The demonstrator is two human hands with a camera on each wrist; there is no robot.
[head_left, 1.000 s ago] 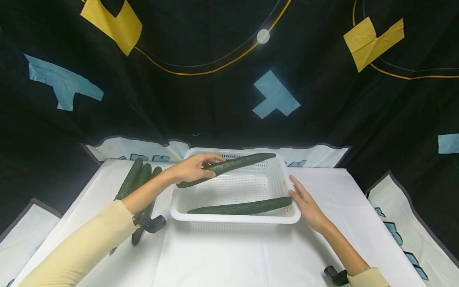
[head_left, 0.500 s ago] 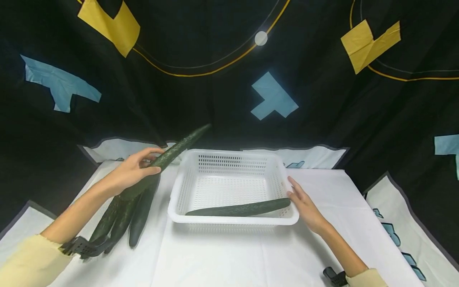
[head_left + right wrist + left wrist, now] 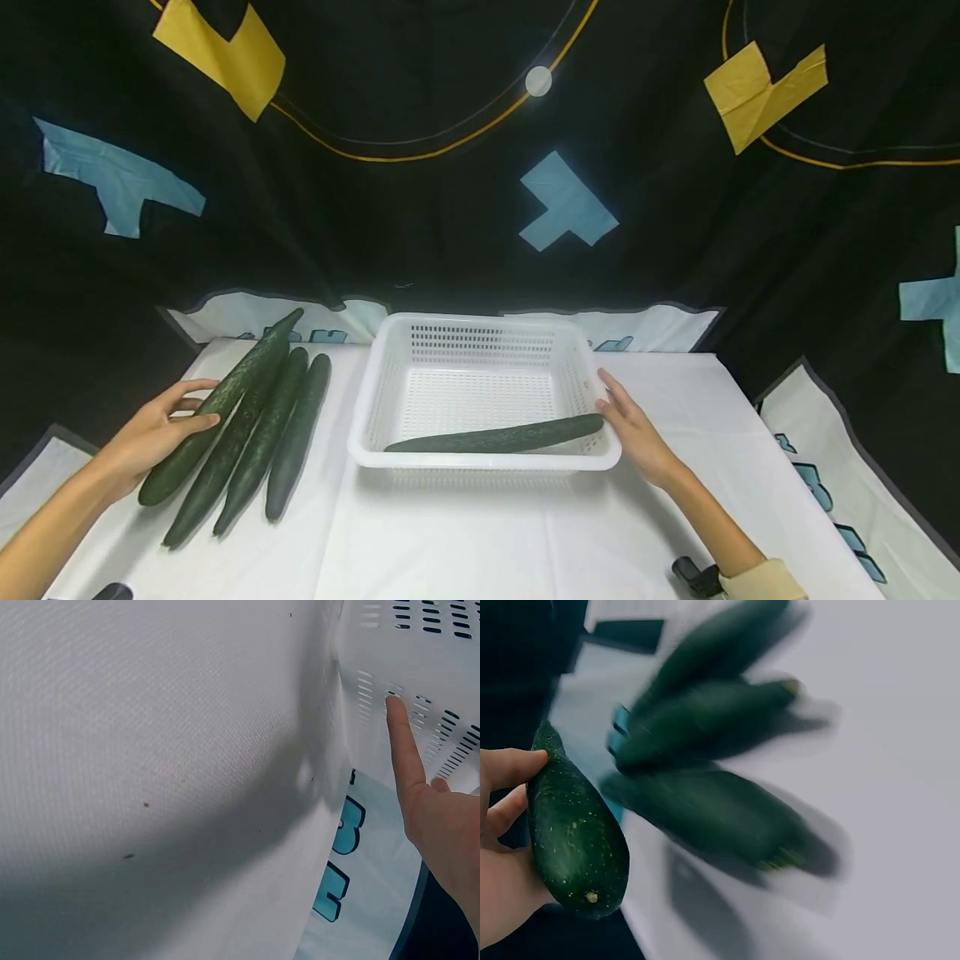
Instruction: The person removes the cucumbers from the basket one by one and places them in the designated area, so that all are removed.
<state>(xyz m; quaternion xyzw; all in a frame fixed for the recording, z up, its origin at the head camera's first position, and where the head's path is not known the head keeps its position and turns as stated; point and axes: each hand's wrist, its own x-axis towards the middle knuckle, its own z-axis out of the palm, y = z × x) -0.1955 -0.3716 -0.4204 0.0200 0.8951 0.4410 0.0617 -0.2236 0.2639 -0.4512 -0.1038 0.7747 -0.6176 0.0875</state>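
In the head view my left hand (image 3: 161,429) grips a dark green cucumber (image 3: 217,408) at the table's left side, thumb on its near side and fingers across the far side. This cucumber (image 3: 577,825) points its blunt end at the left wrist camera. Beside it lie three more cucumbers (image 3: 298,437), fanned out on the white cloth. My right hand (image 3: 637,433) touches the right side of a white plastic basket (image 3: 480,460); a straight finger (image 3: 405,750) lies against its slotted outer wall. Another cucumber (image 3: 495,436) lies inside along the basket's near wall.
A white cloth (image 3: 442,533) covers the table under the basket and cucumbers. Behind it hangs a black curtain (image 3: 420,233) with yellow and blue patches. Blue-lettered white fabric (image 3: 817,475) borders the right side.
My left hand has carried its cucumber leftward from above the basket to beside the other three, lowering it. My right hand has stayed at the basket's right side.
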